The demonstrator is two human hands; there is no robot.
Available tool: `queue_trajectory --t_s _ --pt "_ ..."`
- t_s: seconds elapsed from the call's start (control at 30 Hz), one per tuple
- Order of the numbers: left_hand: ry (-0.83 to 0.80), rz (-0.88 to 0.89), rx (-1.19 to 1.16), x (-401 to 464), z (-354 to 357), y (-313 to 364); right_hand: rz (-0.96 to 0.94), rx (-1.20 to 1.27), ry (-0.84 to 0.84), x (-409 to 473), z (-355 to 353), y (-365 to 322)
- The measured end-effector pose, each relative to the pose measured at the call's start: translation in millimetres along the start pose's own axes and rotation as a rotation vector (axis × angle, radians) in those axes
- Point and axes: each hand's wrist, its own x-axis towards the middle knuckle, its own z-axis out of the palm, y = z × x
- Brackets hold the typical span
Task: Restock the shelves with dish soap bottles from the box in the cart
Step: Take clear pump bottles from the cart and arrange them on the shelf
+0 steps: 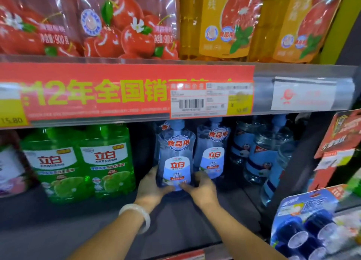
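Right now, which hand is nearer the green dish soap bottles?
Left. The left hand grips the clear blue bottle on the side facing the green bottles; the right hand grips its far side.

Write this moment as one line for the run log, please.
step: placing bottle | left hand: grips clear blue bottle | right hand: grips same bottle | position: upright on lower shelf, beside green bottles

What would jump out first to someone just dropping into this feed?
The red banner with big yellow characters runs across the shelf edge at mid-frame. Just below it, the left hand and right hand grip the base of a clear blue dish soap bottle, upright on the lower shelf between green bottles and more blue ones.
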Motion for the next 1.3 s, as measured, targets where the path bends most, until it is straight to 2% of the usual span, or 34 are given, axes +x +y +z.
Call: queue_trajectory --t_s 0.07,0.2,0.27,0.4,0.6,0.73,1.3 --pt "-0.001 0.005 -0.011 1.7 0.2 -3.0 0.009 -0.035 0.059 2.6 -7.4 4.2" --pt "-0.019 0.006 -0.028 5.6 -0.3 -8.6 -0.025 0.009 0.340 14.9 -23.8 12.6" --pt "-0.025 0.005 -0.039 6.4 -0.6 -8.5 0.011 0.006 0.383 23.5 -30.9 7.6" --pt "-0.037 0.009 -0.034 7.8 -1.1 -7.9 0.052 0.002 0.383 41.5 -32.3 0.4" --pt "-0.069 -0.040 -0.086 8.7 -2.4 -6.7 0.031 0.061 0.375 58.6 -21.1 7.8" --pt "-0.094 -0.061 -0.074 10.5 -4.0 -9.4 0.006 0.009 0.405 61.2 -21.1 8.1" --pt "-0.118 0.000 -0.030 20.3 -3.1 -11.8 -0.015 -0.049 0.331 58.0 -36.1 17.8"
